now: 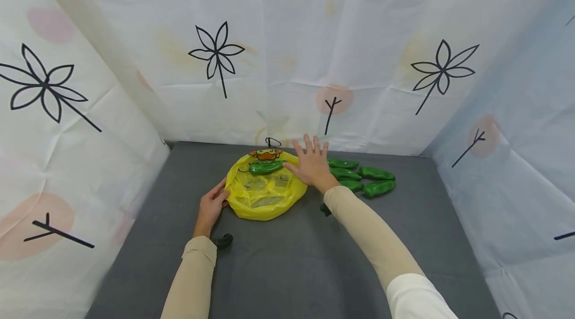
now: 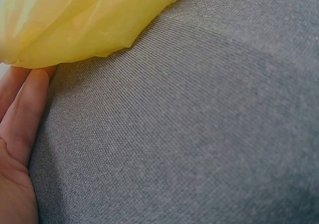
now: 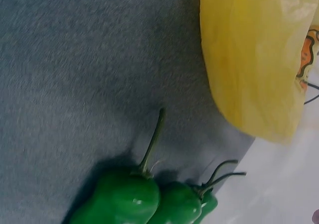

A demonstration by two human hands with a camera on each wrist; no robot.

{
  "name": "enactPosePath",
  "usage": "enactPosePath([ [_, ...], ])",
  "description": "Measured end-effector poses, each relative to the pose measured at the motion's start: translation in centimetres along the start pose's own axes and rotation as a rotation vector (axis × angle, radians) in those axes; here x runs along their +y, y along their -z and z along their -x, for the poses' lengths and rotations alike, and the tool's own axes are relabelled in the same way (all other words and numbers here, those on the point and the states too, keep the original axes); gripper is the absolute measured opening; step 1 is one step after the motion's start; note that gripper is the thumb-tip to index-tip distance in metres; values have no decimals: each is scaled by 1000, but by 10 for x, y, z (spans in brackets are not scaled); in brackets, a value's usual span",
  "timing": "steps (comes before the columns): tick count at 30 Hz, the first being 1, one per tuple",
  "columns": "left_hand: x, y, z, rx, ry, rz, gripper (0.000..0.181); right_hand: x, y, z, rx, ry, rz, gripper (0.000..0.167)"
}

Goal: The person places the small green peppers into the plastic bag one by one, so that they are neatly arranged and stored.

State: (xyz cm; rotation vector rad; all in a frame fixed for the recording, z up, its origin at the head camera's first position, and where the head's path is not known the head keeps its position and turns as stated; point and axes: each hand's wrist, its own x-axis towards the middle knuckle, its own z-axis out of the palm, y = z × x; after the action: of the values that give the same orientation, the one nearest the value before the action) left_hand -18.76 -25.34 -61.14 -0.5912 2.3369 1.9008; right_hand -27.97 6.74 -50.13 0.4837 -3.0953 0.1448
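Note:
A yellow plastic bag point(image 1: 265, 213) stands on the grey table, its mouth spread wide toward me. My left hand point(image 1: 212, 208) pinches the bag's left rim; in the left wrist view its fingers point(image 2: 31, 104) go behind the yellow film. One green pepper point(image 1: 266, 167) lies at the back of the bag's mouth, stem to the left. Over the bag's right rim, my right hand point(image 1: 312, 165) has its fingers spread, the thumb near that pepper's end. No grip on the pepper shows. Several green peppers point(image 1: 378, 188) lie to the right of that hand, partly hidden by it.
The grey table point(image 1: 278, 269) ends at a white patterned cloth point(image 1: 287, 69) behind the bag, and similar cloth rises on both sides. Dark wrist straps with cameras point(image 1: 223, 241) sit at the wrists. Pepper stems point(image 3: 155, 139) point toward the bag in the right wrist view.

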Motion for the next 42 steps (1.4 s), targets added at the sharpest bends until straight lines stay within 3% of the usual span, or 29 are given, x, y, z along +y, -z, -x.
enactPosePath([
  [14, 2, 1, 2, -8, 11, -1, 52, 25, -3, 9, -58, -29, -27, 88],
  [21, 3, 0, 3, -11, 5, -2, 52, 34, -1, 20, -21, -20, -33, 86],
  [42, 3, 1, 4, -16, 3, -12, 52, 65, -15, 47, -12, -13, -17, 89],
])
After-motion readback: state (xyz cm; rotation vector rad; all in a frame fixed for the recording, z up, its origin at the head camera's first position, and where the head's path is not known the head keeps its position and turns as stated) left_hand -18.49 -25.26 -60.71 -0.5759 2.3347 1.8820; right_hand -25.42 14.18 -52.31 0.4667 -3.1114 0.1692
